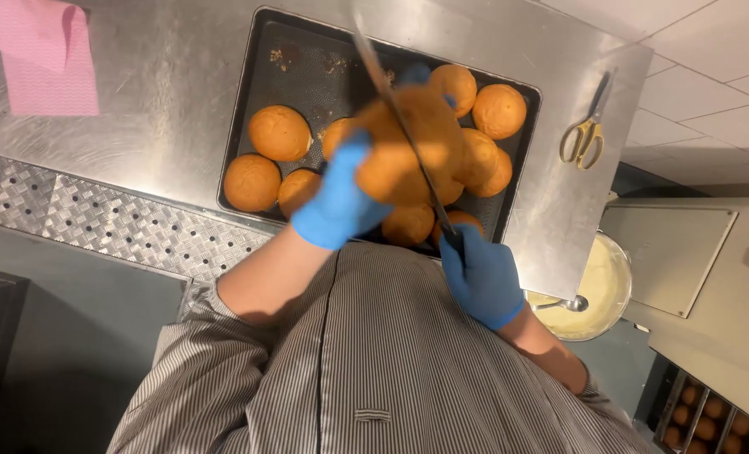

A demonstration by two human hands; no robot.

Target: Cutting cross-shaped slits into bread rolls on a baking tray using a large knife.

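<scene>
My raised round golden bun [408, 143] is motion-blurred; behind it, several buns on the dark baking tray [261, 92] are hidden.

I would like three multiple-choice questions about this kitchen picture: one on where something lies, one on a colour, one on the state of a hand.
1. Where do the scissors lie?
A. On the steel counter, to the right of the baking tray
B. Inside the tray among the buns
C. In the bowl of cream

2. What colour are the gloves on both hands?
A. White
B. Blue
C. Black

3. What is the right hand doing?
A. Resting flat on the counter
B. Holding a spoon
C. Gripping the handle of a long knife

Answers:
1 A, the scissors rest on bare steel beside the tray.
2 B, both gloves are plainly blue.
3 C, its fingers close round the knife, whose blade crosses the bun held up by the left hand.
</scene>
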